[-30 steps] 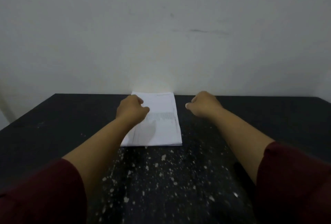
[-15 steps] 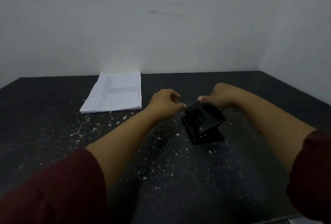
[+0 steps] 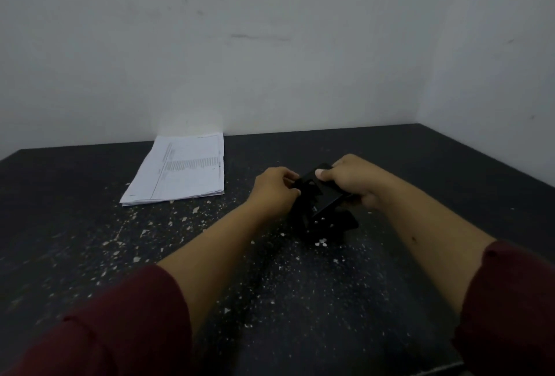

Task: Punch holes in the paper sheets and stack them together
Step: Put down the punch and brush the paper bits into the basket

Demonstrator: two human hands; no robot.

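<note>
Now closed onto the hole punch (image 3: 322, 204), left hand (image 3: 274, 190) joins right hand (image 3: 350, 180) gripping it.

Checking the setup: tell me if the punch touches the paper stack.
Apart. The head view shows bare table between the punch and the stack.

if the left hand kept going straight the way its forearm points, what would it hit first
The hole punch: the left hand already touches its near-left side. The paper stack lies off to the left, outside that line.
</note>
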